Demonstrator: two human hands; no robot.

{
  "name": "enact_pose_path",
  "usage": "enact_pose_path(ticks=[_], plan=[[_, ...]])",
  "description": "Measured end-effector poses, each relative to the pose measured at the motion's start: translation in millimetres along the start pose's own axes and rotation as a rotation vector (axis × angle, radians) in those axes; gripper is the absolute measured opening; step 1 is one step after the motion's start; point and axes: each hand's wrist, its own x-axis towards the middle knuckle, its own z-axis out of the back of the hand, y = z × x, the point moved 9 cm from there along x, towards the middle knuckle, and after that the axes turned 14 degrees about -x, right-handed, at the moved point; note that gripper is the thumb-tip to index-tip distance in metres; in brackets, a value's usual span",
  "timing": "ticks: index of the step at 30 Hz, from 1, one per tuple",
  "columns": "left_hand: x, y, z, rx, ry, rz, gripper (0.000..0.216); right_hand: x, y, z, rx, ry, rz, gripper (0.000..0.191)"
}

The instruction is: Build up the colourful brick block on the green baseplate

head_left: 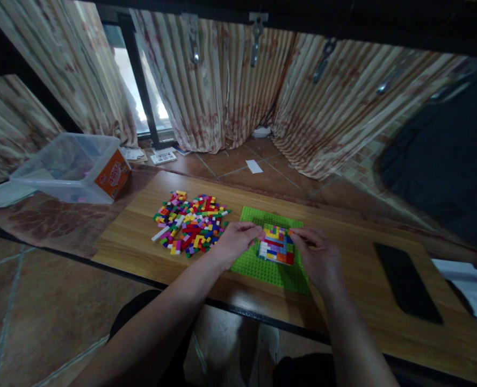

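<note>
A low, blocky build of multicoloured toy bricks point(276, 245) sits on a green studded baseplate point(265, 274). My left hand point(240, 241) is closed, thumb and fingers together at the build's far left corner. At the far right corner, my right hand point(317, 255) makes a pinch; a small orange-red spot shows at its fingertips, too small to tell apart from skin or a brick. Left of the baseplate lies a spread-out pile of loose toy bricks point(194, 228) in many colours, close to my left wrist.
A wooden board point(129, 236) carries the bricks and baseplate. On its right lies a black flat slab, like a phone or tablet point(407, 282). A clear plastic bin point(67, 166) with an orange label stands at far left. Striped curtains point(222, 86) hang behind.
</note>
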Motion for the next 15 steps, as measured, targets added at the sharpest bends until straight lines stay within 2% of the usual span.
enact_pose_path(ticks=[6, 15], plan=[[0, 0, -2, 0.054, 0.015, 0.002, 0.025, -1, -11, -12, -0.009, 0.072, -0.076, 0.019], [-3, 1, -5, 0.053, 0.024, 0.025, 0.030, 5, -27, -21, 0.053, 0.053, -0.154, 0.019]])
